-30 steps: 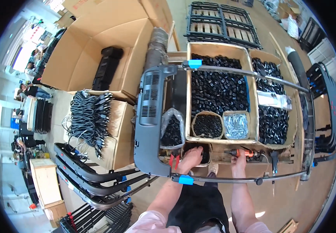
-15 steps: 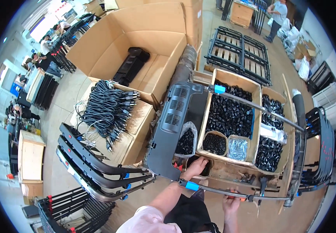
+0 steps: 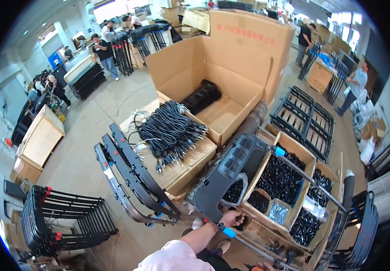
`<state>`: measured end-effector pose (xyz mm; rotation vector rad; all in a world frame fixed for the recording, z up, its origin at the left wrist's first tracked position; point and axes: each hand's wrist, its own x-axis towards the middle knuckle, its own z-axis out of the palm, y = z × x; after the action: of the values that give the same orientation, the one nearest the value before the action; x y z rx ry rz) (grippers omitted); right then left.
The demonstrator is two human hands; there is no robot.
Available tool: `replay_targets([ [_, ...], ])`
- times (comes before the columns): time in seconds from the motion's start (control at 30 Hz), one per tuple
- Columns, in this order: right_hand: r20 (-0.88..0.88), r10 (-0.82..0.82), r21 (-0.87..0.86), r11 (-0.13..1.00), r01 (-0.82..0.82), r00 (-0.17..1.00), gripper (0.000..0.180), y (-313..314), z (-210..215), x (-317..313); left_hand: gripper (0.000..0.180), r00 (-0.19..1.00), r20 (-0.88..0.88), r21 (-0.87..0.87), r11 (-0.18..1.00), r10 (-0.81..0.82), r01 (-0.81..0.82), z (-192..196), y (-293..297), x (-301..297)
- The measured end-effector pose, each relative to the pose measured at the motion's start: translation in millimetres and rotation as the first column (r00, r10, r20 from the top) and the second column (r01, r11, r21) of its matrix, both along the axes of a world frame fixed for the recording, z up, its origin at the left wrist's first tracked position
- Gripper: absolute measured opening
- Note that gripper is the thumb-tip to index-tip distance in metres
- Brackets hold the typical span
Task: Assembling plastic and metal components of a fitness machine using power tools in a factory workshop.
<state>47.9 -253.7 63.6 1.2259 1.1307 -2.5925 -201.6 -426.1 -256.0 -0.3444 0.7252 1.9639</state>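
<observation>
My left hand is closed over the front edge of the parts bench, by the corner of a dark plastic housing with vent slots. Whatever its fingers hold, if anything, is too small or hidden to make out. Below its wrist runs a metal tube with a blue clip; another blue clip marks the far tube. Only the fingers of my right hand show at the lower edge, against an orange and black tool that is mostly cut off. A plastic-lined bag of small black parts lies beside the housing.
A wooden box holds black plastic parts and a bag of screws. Bundled black cables lie on a carton left of the housing. Curved frames lean nearby. An open carton stands behind; several people work farther off.
My view has swung left and up, so the bench appears lower and farther right. My left hand has drawn up out of a small container and closed. My right hand has slipped mostly out of view.
</observation>
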Motion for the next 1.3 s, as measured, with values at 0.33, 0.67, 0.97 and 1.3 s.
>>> replay_targets([
  [0.33, -0.154, 0.563, 0.816, 0.536, -0.217, 0.812, 0.023, 47.7, -15.5, -31.6, 0.033, 0.991, 0.022, -0.071, 0.989, 0.131, -0.129, -8.7, -1.2, 14.7],
  [0.67, -0.222, 0.694, 0.822, 0.511, -0.251, 0.685, 0.064, 74.9, -0.5, -74.5, 0.033, 0.98, -0.133, -0.119, 0.979, 0.151, -0.167, 9.2, -25.2, 83.7],
  [0.97, -0.505, 0.616, 0.699, 0.703, -0.133, 0.604, 0.064, 65.2, -6.6, -98.9, 0.023, 0.982, -0.177, -0.246, 0.963, 0.062, -0.106, 107.3, -70.6, 172.0],
  [1.3, -0.596, 0.525, 0.599, 0.795, -0.099, 0.608, 0.058, 41.9, 12.5, -133.7, 0.027, 0.887, 0.0, -0.16, 0.876, 0.462, -0.456, 232.2, -63.5, 164.0],
])
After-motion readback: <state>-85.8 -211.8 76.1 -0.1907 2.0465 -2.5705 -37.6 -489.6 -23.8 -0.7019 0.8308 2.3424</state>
